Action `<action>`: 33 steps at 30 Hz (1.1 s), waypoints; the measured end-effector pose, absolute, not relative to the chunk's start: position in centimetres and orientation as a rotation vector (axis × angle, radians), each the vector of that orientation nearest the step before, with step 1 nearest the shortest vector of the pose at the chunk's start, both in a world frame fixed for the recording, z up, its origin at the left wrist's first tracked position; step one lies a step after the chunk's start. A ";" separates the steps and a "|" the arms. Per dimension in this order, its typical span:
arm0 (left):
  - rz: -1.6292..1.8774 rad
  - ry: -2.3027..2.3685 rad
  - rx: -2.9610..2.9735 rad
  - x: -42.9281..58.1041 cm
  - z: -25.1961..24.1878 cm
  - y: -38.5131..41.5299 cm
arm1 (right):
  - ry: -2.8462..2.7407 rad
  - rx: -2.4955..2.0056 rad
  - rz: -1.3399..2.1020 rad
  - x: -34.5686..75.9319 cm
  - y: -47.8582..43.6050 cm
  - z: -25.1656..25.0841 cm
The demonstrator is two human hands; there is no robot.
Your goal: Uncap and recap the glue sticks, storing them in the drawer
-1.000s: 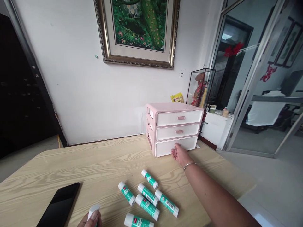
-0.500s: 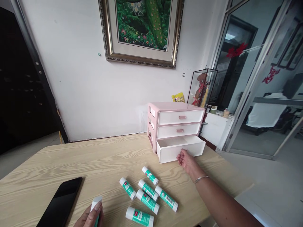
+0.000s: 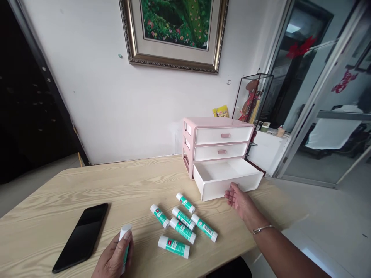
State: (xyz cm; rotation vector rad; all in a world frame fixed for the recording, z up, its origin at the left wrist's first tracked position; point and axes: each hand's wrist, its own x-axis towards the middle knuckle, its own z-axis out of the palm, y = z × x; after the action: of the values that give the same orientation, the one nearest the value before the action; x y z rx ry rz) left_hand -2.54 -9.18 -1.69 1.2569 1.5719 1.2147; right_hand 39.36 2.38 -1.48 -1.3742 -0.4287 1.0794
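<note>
My left hand [image 3: 113, 258] is shut around a white-capped glue stick [image 3: 125, 244] with a green label, near the table's front edge. My right hand [image 3: 240, 203] has its fingers hooked on the front of the pulled-out bottom drawer [image 3: 227, 178] of a pink-and-white three-drawer organizer [image 3: 216, 131]. The inside of that drawer shows bare white, and its pull is hidden by my fingers. Several matching glue sticks [image 3: 183, 218] lie scattered on the table in front of the organizer, between my hands.
A black smartphone [image 3: 81, 237] lies face up on the light wood-grain table [image 3: 52, 200], left of my left hand. Behind the organizer stand a yellow packet [image 3: 220, 112] and a glass display case [image 3: 252, 98]. A framed peacock picture [image 3: 174, 33] hangs on the wall.
The bottom drawer has slid farther out toward me, with my right hand moving along with it. My left hand has lifted its glue stick slightly.
</note>
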 end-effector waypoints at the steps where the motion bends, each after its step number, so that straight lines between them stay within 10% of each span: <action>1: 1.191 1.567 1.263 -2.7 -1.8 -9.1 | -0.448 -1.396 1.087 39.0 2.0 -1.5; 18: 1.086 1.527 1.329 -3.1 -2.7 -9.1 | -2.142 -1.646 0.363 29.0 -5.6 -2.0; 33: 1.380 0.825 0.910 5.0 0.5 -12.1 | -1.778 -0.849 1.109 20.0 -10.4 5.1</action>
State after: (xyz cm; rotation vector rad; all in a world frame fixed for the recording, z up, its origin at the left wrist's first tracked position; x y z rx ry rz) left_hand 4.97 -12.06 0.47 0.9099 0.8248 1.3799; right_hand 20.03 -10.36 5.09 -0.8494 -1.7779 1.1087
